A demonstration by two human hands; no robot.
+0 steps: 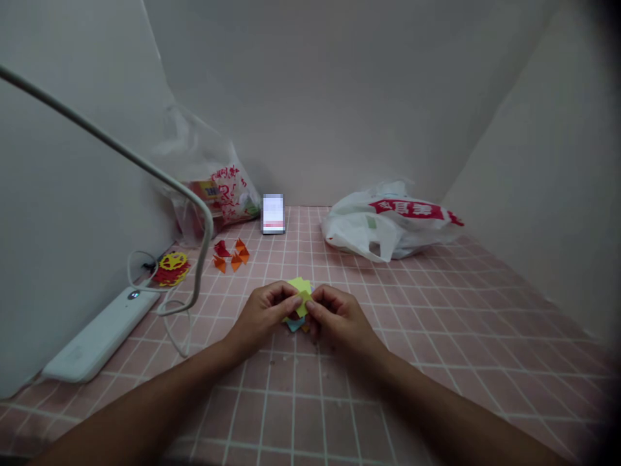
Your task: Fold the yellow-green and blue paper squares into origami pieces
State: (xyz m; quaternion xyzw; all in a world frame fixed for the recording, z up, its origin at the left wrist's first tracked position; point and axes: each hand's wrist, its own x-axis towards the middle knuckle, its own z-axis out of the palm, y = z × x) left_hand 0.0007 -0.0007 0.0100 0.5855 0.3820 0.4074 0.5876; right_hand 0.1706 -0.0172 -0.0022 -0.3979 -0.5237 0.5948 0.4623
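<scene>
Between my two hands is a small piece of yellow paper [303, 304], pinched at its edges over the middle of the table. My left hand [269, 312] grips its left side with thumb and fingers. On the opposite side, my right hand [337, 315] holds it in a similar pinch. Beneath the held sheet lie more coloured papers, with a light blue paper [295, 325] sticking out at the bottom. The fingers partly hide this pile.
Orange and red folded paper pieces [236, 261] lie left of centre, beside red and yellow paper cut-outs [173, 261]. A white power bank-like device [104, 330] with a cable [201, 259] is at left. Behind stand a phone [273, 214] and two plastic bags, one clear [237, 194], one white [359, 226].
</scene>
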